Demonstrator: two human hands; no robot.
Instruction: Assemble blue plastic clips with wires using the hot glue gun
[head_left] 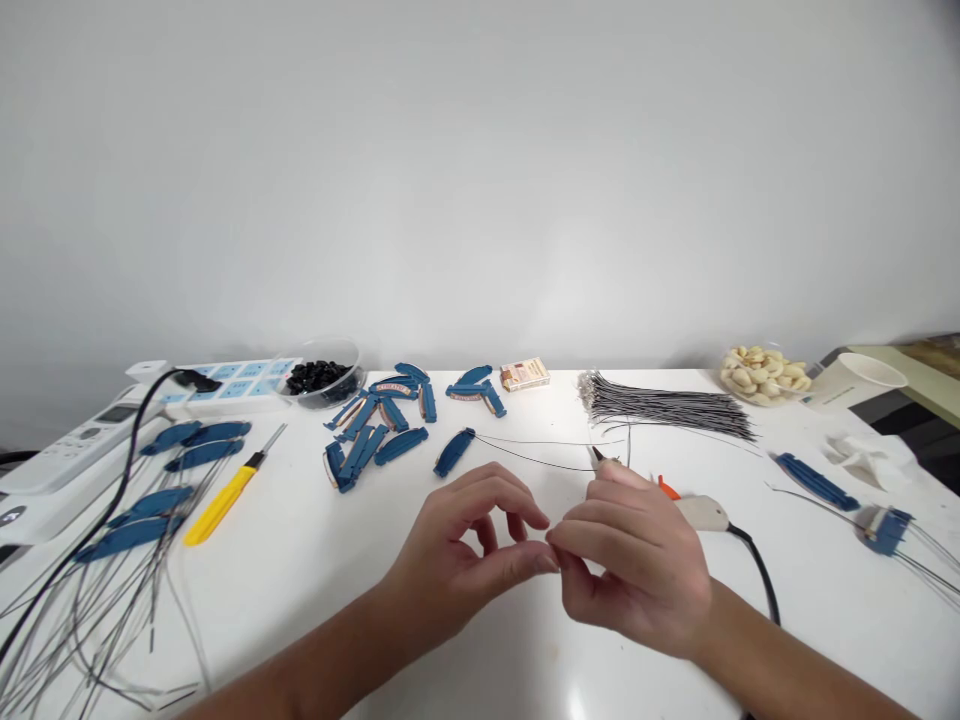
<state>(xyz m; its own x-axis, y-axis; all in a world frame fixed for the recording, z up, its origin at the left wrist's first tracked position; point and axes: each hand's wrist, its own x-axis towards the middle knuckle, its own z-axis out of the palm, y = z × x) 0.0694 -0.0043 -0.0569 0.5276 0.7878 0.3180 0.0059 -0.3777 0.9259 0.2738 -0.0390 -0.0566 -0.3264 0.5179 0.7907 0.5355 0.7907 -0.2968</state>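
My left hand (pixel 484 540) is curled, its thumb and index finger close together at the fingertips of my right hand (pixel 637 555). My right hand is closed in a pinch. Anything between the fingertips is too small to make out. Behind my right hand shows a soldering iron (pixel 702 512), tip pointing left and black cord trailing right; whether the hand touches it is hidden. Just beyond my hands lies a blue curved plastic piece (pixel 454 453), with two thin wires (pixel 536 441) running right from it towards my right hand.
Several blue pieces (pixel 401 446) lie behind, near a bowl of black parts (pixel 319 378) and a small box (pixel 525 374). Bundled black wires (pixel 667 405) and a bowl of cream-coloured pieces (pixel 765 375) stand right. A yellow screwdriver (pixel 223 503), power strip (pixel 240 382) and wired blue pieces (pixel 131 538) are left.
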